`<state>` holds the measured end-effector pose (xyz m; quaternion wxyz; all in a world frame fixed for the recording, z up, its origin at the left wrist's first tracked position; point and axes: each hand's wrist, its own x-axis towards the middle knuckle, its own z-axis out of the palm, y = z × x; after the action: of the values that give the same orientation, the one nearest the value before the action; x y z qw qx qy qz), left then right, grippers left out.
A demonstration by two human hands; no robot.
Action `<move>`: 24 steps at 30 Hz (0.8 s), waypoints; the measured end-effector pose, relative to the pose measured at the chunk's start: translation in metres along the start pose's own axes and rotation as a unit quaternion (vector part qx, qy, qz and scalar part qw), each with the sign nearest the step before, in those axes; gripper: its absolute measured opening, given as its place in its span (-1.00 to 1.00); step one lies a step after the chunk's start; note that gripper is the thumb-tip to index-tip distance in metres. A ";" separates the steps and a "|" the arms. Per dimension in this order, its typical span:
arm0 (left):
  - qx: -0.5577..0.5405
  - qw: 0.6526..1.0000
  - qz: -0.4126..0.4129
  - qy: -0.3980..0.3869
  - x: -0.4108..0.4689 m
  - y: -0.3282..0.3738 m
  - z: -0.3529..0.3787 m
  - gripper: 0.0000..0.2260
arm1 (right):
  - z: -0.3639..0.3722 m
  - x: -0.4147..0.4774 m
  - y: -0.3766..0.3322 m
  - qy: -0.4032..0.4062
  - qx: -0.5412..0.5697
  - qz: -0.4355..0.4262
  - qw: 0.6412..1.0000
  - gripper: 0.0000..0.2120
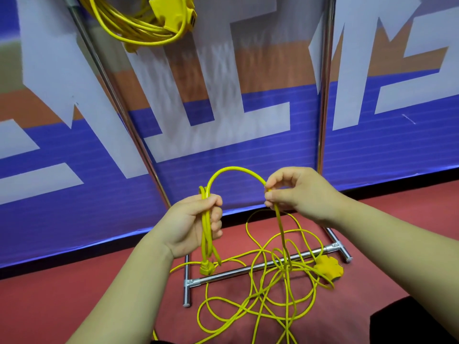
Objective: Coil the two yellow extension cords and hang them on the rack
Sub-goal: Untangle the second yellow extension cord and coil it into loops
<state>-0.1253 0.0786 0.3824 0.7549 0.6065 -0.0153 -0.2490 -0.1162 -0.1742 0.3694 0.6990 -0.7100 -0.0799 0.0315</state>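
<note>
My left grip [196,224] clasps upright loops of the loose cord [233,167]. My right grip [295,192], just beside it, pinches the arc. Slack drops from there to a tangle on the floor [74,294]. The other cord [139,29] hangs coiled on the rack [325,95].

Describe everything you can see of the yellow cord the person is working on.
The yellow cord is thin, round and looks plastic-jacketed. The left hand grips a few gathered loops, and the plug hangs just below it. An arch of cord runs to the right hand, which pinches it between its fingertips. From there it drops into a loose tangle on the red floor, crosses the rack's chrome base bar, and ends in a yellow socket block beside that bar.
</note>
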 end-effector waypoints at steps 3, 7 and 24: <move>0.013 1.000 -0.015 0.004 0.003 -0.001 -0.001 -0.79 | 0.001 -0.002 -0.006 0.002 0.000 -0.009 1.000 -0.83; 0.069 0.996 -0.057 0.024 0.006 -0.005 0.002 -0.61 | 0.003 -0.005 -0.012 -0.011 -0.009 -0.014 1.000 -0.86; -0.005 0.998 -0.063 -0.022 0.011 0.002 0.014 -0.54 | -0.014 -0.003 -0.011 -0.003 -0.120 -0.014 0.993 -0.93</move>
<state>-0.1194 0.0612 0.3846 0.7401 0.5970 0.0072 -0.3094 -0.1176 -0.1882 0.3803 0.6087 -0.7876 -0.0949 0.0140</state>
